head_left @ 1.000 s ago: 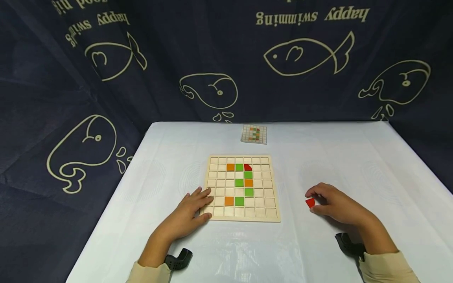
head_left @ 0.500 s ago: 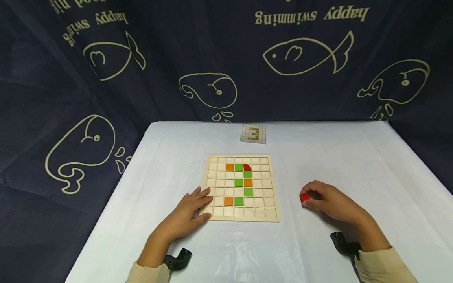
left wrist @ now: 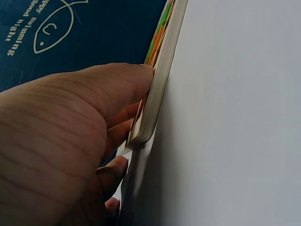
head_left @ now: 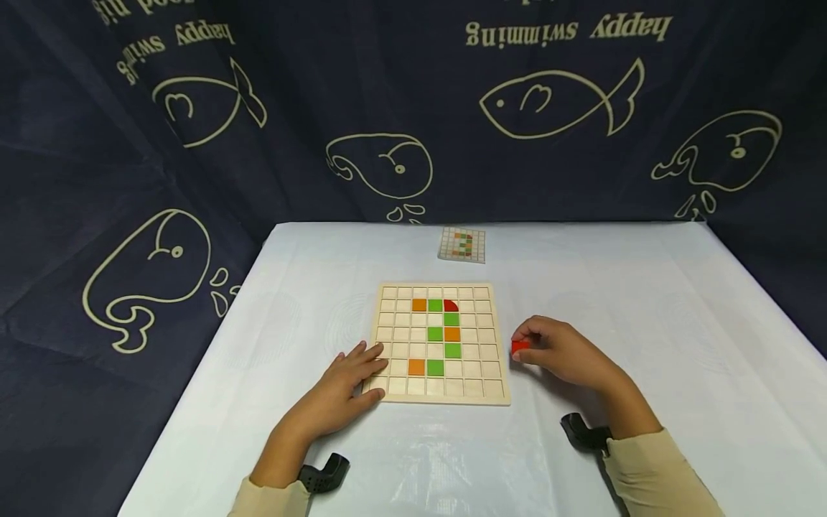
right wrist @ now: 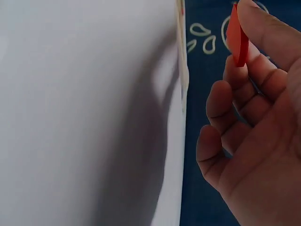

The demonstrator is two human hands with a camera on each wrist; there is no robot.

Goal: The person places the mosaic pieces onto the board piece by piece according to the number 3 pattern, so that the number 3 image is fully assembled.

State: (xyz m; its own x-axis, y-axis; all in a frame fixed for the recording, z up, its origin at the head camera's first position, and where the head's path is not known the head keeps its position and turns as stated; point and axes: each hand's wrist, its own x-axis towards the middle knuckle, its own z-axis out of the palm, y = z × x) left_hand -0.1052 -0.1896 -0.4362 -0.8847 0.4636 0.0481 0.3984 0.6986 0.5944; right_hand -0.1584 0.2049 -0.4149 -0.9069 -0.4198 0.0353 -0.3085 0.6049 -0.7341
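A square wooden grid board (head_left: 481,388) lies on the white table, with orange and green square tiles and one red quarter-round tile (head_left: 451,306) set in its cells. My left hand (head_left: 345,388) rests on the board's left edge, fingers spread. In the left wrist view its thumb (left wrist: 127,82) lies along the board's side. Just off the board's right edge, my right hand (head_left: 562,348) pinches a red tile (head_left: 520,347) between thumb and fingers. The right wrist view shows this red tile (right wrist: 238,37) on edge, one side curved, the other fingers loosely bent below it.
Behind the board lies a small card (head_left: 461,245) printed with a grid and a coloured pattern. A dark cloth (head_left: 413,93) with fish and whale drawings hangs beyond the table's far edge. Each wrist wears a black device (head_left: 326,474).
My right hand has moved left with the red tile, from the open table to beside the board's right edge. The left hand and the tiles on the board have stayed put.
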